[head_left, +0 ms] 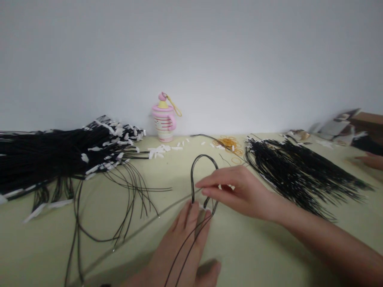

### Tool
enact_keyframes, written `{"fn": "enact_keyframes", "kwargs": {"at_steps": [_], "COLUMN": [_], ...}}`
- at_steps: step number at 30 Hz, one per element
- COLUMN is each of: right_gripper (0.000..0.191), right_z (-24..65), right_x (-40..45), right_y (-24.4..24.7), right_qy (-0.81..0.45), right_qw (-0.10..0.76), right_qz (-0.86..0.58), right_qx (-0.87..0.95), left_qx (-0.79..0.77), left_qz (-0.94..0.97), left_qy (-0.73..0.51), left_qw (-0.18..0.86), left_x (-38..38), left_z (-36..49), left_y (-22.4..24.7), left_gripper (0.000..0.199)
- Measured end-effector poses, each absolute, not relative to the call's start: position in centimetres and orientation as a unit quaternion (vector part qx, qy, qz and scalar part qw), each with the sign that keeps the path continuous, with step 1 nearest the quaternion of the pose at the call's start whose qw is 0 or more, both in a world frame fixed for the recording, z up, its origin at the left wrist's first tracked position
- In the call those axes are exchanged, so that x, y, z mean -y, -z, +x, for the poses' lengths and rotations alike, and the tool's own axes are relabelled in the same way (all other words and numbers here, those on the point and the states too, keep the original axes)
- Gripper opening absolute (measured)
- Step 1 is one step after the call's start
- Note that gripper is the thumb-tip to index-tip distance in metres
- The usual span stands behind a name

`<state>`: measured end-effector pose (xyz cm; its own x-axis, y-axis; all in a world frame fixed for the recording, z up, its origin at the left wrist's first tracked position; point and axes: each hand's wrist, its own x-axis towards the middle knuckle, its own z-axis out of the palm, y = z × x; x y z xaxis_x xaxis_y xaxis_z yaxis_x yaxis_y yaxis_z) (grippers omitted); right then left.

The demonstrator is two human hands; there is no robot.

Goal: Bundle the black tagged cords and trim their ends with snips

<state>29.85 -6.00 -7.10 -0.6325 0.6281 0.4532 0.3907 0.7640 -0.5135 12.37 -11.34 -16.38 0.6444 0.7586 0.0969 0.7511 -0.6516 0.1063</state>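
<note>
My left hand (185, 239) lies low in the middle of the pale green table, its fingers pointing away and pressed on a looped bundle of black wires (204, 156). A small white piece shows at its fingertips. The wire loop arches beyond them, and two loose strands run back over the hand. From the right, my right hand (236, 189) reaches over the loop, with thumb and fingertips close together at its inside. Whether a strand is between those fingertips is too small to make out.
A large heap of black wires (60, 153) with white tags covers the left. At the back are a pink-lidded mug (164, 122) and yellow rubber bands (229, 144). More wires (293, 171) lie right. Another person's hand (372, 160) is at the right edge.
</note>
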Motion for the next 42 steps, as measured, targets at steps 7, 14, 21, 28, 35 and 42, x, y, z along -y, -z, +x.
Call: {"fn": "enact_keyframes", "kwargs": {"at_steps": [7,14,21,28,35,42], "right_gripper": [0.013,0.021,0.040,0.028,0.022,0.018], "right_z": [28.7,28.3,29.6,31.6,32.0,32.3], "right_x": [5.1,6.1,6.9,5.3,4.7,4.9], "right_y": [3.2,2.4,2.4,2.5,2.5,1.7], "right_qy": [-0.238,-0.227,-0.318,-0.354,-0.443,-0.338], "right_qw": [0.489,0.431,0.322,0.360,0.494,0.590], "right_qz": [-0.283,-0.297,-0.220,-0.239,-0.243,-0.296], "right_qx": [0.790,0.821,0.864,0.829,0.708,0.671], "left_qx": [-0.399,-0.392,-0.385,-0.408,-0.386,-0.368], "left_qz": [0.904,0.912,0.916,0.902,0.914,0.912], "left_qy": [-0.156,-0.116,-0.110,-0.141,-0.120,-0.172], "left_qw": [-0.003,-0.022,0.004,-0.021,-0.029,-0.055], "left_x": [12.0,11.7,11.9,11.7,11.9,12.0], "left_z": [11.3,12.0,12.2,12.2,11.9,11.1], "left_y": [18.2,17.5,17.2,18.4,17.2,19.1], "left_gripper": [0.065,0.067,0.067,0.073,0.067,0.067]}}
